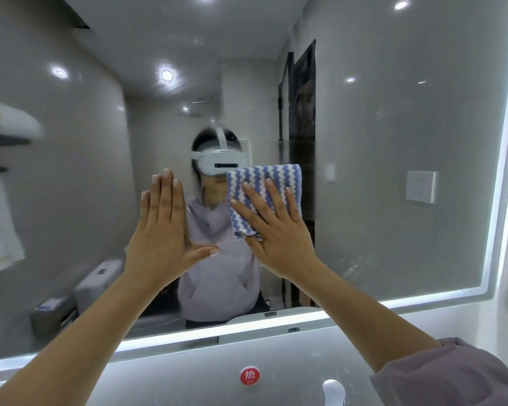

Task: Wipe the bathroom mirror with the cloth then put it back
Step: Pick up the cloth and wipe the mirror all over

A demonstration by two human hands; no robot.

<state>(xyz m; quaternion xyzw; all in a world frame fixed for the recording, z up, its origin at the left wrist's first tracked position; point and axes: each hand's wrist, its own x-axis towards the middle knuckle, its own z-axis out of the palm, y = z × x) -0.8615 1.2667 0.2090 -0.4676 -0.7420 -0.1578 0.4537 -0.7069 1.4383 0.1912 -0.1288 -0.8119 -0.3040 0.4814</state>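
Pressing cloth (264,197) flat — right hand (279,230), mirror (393,142)

The cloth (264,197) is striped in wavy blue and white. A red round sticker (249,375) and a lilac sleeve (446,373) are seen.

Reaching forward and up with left forearm (79,326) from 8 o'clock, right forearm (364,312) from 4 o'clock, both bare. Holding left hand (162,230) flat and upright, fingers straight and together toward 12 o'clock, thumb out toward 3 o'clock. Pressing right hand (276,232) flat just beside it at 3 o'clock, fingers straight, spread toward 11 o'clock.
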